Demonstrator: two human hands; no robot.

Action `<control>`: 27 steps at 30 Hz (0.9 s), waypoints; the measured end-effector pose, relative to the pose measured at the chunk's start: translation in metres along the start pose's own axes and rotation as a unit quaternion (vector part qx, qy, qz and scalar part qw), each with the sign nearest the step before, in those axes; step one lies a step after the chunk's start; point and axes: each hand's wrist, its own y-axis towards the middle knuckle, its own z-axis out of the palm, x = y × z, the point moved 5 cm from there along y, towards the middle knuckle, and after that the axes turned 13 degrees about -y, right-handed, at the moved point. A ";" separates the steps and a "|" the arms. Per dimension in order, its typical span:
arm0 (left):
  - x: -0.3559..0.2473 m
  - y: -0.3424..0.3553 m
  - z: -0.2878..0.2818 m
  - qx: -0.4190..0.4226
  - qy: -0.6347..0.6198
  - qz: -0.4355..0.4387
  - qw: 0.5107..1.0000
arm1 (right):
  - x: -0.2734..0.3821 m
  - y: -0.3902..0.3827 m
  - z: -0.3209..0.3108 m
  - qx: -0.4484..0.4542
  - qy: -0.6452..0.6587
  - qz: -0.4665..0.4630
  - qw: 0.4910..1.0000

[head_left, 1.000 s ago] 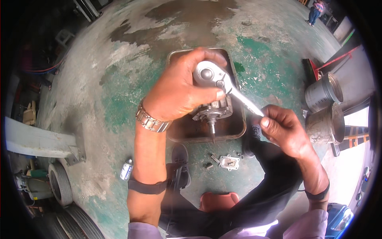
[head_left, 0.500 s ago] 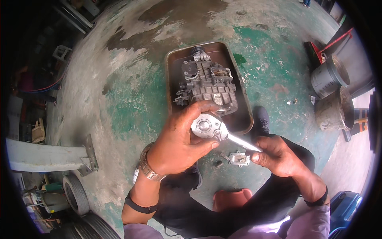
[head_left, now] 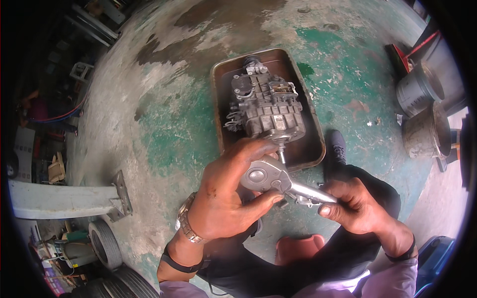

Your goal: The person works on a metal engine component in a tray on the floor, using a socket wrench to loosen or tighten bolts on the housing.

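Across the lower middle lies a ratchet wrench (head_left: 303, 190), its big round head gripped by my left hand (head_left: 226, 191) between thumb and fingers. My right hand (head_left: 355, 203) is closed round the handle's end. A thin shiny extension bar (head_left: 282, 153) shows just beyond the head, reaching toward the near end of a grey metal gearbox (head_left: 274, 116); I cannot tell whether it touches. The gearbox rests in a brown rectangular metal tray (head_left: 318, 144) on the floor. Under the wrench handle, a small metal cover (head_left: 305, 201) is mostly hidden.
A reddish stool (head_left: 298, 248) stands between my legs. To the right are a grey bucket (head_left: 420, 92), a dirty bucket (head_left: 427, 131) and a blue case (head_left: 437, 263). At left are a lift arm (head_left: 64, 198) and several tyres (head_left: 105, 243). A wet patch (head_left: 218, 20) darkens the far floor.
The ratchet head has tilted and shifted slightly toward me, and the extension bar now shows beyond it. Both hands keep their hold. The whole view has shifted slightly.
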 end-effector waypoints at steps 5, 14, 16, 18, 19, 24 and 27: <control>-0.002 -0.001 0.001 0.011 0.013 0.047 0.999 | 0.003 -0.002 -0.001 0.007 0.008 0.016 1.000; -0.004 -0.005 0.009 -0.010 0.020 0.037 0.999 | 0.002 -0.004 -0.001 -0.022 -0.009 -0.023 0.999; -0.003 -0.006 0.011 -0.021 0.010 0.029 0.999 | 0.002 -0.004 0.001 -0.025 -0.019 -0.031 0.999; 0.000 -0.006 0.010 -0.044 -0.048 0.015 0.998 | 0.003 -0.004 0.002 -0.030 -0.020 -0.026 0.999; 0.000 -0.006 0.010 -0.044 -0.048 0.015 0.998 | 0.004 -0.004 0.002 -0.030 -0.020 -0.026 0.999; -0.006 -0.004 0.011 -0.047 -0.018 0.041 0.998 | 0.006 -0.004 0.000 -0.044 -0.040 -0.055 0.997; -0.005 -0.003 0.011 -0.053 -0.015 0.057 0.997 | 0.007 -0.004 0.000 -0.041 -0.034 -0.037 0.998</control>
